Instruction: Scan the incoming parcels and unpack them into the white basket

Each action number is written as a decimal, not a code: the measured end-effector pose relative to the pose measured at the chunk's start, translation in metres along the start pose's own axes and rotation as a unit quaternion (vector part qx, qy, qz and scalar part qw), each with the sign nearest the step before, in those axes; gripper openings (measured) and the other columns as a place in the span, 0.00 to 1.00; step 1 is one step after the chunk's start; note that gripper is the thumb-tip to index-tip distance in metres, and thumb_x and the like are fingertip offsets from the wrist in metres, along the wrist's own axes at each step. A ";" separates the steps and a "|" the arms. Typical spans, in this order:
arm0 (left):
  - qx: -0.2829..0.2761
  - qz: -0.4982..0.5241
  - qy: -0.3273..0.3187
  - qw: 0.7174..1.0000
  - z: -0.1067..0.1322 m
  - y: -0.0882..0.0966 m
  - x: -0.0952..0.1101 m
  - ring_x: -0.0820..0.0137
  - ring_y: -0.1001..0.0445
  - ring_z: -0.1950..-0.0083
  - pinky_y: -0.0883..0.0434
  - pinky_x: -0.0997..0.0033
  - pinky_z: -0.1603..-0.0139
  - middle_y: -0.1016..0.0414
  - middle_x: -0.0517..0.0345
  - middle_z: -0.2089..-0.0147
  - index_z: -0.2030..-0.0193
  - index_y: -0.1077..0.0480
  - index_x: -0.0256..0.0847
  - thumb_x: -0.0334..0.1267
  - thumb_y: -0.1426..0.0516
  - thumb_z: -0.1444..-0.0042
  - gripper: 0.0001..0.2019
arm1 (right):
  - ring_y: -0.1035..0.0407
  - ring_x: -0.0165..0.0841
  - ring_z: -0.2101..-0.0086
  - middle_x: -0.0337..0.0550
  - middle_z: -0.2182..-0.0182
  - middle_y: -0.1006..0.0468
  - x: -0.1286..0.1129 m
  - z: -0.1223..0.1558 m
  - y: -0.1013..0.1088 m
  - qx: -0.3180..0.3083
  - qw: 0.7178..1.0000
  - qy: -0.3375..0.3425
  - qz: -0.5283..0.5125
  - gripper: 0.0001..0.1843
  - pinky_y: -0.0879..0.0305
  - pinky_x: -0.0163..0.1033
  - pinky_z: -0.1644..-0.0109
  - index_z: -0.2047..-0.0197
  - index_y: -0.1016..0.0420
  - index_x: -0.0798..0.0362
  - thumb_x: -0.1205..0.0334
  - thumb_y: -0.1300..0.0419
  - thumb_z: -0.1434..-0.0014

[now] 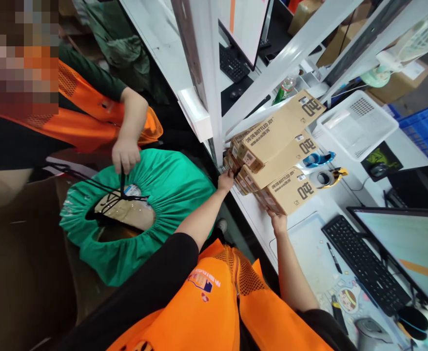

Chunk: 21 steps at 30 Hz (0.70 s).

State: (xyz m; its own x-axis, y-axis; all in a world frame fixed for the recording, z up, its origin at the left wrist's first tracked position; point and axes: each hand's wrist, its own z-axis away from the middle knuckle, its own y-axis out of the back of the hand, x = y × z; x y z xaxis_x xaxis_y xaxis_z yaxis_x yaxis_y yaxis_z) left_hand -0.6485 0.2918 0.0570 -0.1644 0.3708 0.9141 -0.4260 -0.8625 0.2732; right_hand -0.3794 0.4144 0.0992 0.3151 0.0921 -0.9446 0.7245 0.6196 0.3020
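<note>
A stack of flat brown cardboard boxes (280,156) printed "BOTTLED JOY" lies on the white work table (258,219) against a white frame post. My left hand (225,181) grips the stack's left end, fingers curled on it. My right hand (278,222) presses on the near corner of the lowest box, fingers mostly hidden under it. Both of my arms come out of black sleeves under an orange vest.
A co-worker's hand (125,153) pulls the black drawstring of a green bag (170,195) holding a parcel on the left. Tape dispensers (325,170), a white basket (360,124), a black keyboard (363,263), a pen (334,257) and monitors stand on the table.
</note>
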 end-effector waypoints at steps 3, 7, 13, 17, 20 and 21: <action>-0.006 0.002 0.004 1.000 0.006 0.000 0.006 0.60 0.18 0.45 0.26 0.57 0.37 0.16 0.48 0.55 0.51 0.22 0.41 0.45 0.45 0.29 0.14 | 0.26 0.50 0.41 0.49 0.42 0.19 0.000 -0.001 0.006 -0.002 1.000 -0.007 0.004 0.29 0.31 0.57 0.33 0.43 0.19 0.50 0.54 0.32 0.49; -0.018 0.004 0.011 1.000 0.025 -0.009 0.013 0.60 0.18 0.46 0.26 0.57 0.37 0.16 0.49 0.56 0.54 0.21 0.41 0.43 0.45 0.30 0.12 | 0.27 0.54 0.40 0.52 0.40 0.20 0.004 -0.005 0.024 0.008 0.999 -0.026 0.017 0.33 0.32 0.62 0.34 0.41 0.21 0.51 0.54 0.32 0.51; -0.030 -0.005 0.023 0.999 0.061 -0.025 0.020 0.59 0.18 0.50 0.24 0.59 0.41 0.17 0.50 0.61 0.60 0.22 0.42 0.40 0.44 0.32 0.10 | 0.29 0.53 0.38 0.51 0.36 0.24 0.001 -0.012 0.053 -0.010 0.999 -0.038 0.008 0.37 0.32 0.64 0.33 0.38 0.23 0.50 0.52 0.30 0.52; -0.015 -0.008 0.016 1.000 0.067 -0.007 0.023 0.56 0.18 0.49 0.26 0.57 0.39 0.18 0.49 0.62 0.63 0.24 0.42 0.39 0.43 0.32 0.09 | 0.29 0.54 0.38 0.51 0.39 0.22 0.001 -0.015 0.063 -0.023 0.998 -0.054 0.006 0.35 0.34 0.64 0.31 0.41 0.20 0.49 0.52 0.29 0.54; 0.011 0.000 0.001 1.000 0.049 0.022 0.028 0.54 0.22 0.39 0.32 0.56 0.31 0.17 0.44 0.53 0.56 0.24 0.41 0.40 0.46 0.30 0.11 | 0.30 0.56 0.38 0.49 0.41 0.20 0.005 -0.014 0.070 -0.026 0.996 -0.081 0.005 0.33 0.37 0.66 0.30 0.44 0.18 0.47 0.57 0.28 0.57; 0.012 0.009 -0.007 1.000 0.040 0.030 0.030 0.55 0.24 0.36 0.34 0.57 0.29 0.18 0.44 0.48 0.52 0.24 0.41 0.40 0.47 0.29 0.12 | 0.30 0.56 0.38 0.49 0.41 0.20 0.007 -0.013 0.073 -0.028 0.995 -0.091 -0.001 0.33 0.35 0.67 0.31 0.45 0.18 0.47 0.59 0.28 0.58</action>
State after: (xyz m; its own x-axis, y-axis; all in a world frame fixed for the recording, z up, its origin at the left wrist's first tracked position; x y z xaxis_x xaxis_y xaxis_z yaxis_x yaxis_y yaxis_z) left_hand -0.6308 0.2638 0.1044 -0.1592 0.3508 0.9228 -0.4013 -0.8770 0.2641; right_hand -0.3317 0.4704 0.1133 0.4230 -0.0488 -0.9048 0.6916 0.6626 0.2875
